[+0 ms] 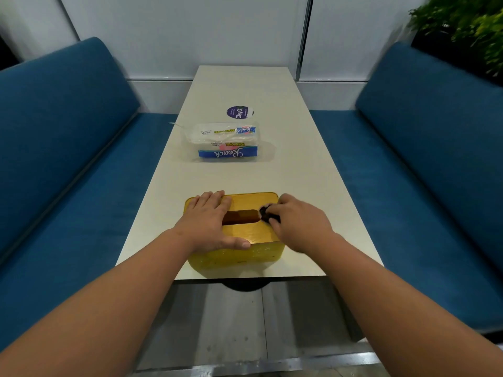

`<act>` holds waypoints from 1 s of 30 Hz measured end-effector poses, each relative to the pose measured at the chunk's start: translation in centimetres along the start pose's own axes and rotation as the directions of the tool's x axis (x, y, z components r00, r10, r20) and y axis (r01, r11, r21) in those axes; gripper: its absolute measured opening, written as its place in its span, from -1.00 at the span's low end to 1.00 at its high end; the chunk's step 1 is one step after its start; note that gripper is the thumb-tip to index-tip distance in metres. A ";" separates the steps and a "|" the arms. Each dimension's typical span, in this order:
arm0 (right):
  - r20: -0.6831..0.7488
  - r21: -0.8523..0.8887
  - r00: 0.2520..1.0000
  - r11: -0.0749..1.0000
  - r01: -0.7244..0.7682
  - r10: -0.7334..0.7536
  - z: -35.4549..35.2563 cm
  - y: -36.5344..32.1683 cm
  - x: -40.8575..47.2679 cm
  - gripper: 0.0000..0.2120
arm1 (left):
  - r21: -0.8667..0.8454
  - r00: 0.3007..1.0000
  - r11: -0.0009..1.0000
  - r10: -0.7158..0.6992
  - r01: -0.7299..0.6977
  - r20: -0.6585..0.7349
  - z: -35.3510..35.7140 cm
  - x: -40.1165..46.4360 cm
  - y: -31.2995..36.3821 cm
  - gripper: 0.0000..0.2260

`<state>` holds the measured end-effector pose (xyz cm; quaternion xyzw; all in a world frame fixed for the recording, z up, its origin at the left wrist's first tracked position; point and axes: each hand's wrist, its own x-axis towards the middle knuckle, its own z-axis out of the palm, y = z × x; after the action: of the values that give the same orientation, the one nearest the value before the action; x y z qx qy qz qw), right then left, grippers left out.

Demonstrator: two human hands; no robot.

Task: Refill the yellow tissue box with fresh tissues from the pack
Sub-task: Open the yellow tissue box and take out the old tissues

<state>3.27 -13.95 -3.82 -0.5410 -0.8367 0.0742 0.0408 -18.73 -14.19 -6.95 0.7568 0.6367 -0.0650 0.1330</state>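
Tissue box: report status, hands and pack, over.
Left hand flat on the yellow tissue box lid. Right hand pinching a small dark object at the slot end. Tissue pack untouched farther up the table.

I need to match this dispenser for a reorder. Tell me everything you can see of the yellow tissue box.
The yellow tissue box is a rounded-corner container that looks like plastic, with a glossy golden-yellow lid whose long central slot shows a dark interior and no tissue. It stands upright at the near end of the table, lid on. The left hand rests flat across the lid's left side, thumb along the near edge; the right hand holds something small and dark at the slot's right end.
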 end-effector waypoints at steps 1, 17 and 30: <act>-0.006 -0.004 0.999 0.999 -0.044 0.044 0.0 0.4 1.0 -0.66 | -0.002 1.000 1.000 0.001 -0.001 -0.004 0.0 0.0 0.0 0.32; 0.093 -0.075 0.996 0.997 0.015 -0.008 -0.2 -0.4 2.4 -0.67 | -0.006 1.000 1.000 -0.005 0.005 0.015 -0.3 -0.4 0.2 0.16; 0.014 -0.080 0.997 0.993 0.081 -0.081 0.4 -2.6 4.9 -0.71 | -0.007 1.000 1.000 -0.013 0.013 -0.003 -0.3 -0.4 0.3 0.26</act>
<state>-1.20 -10.54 -3.82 -0.5074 -0.8605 0.0416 0.0174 -18.48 -14.52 -6.50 0.7521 0.6421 -0.0627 0.1342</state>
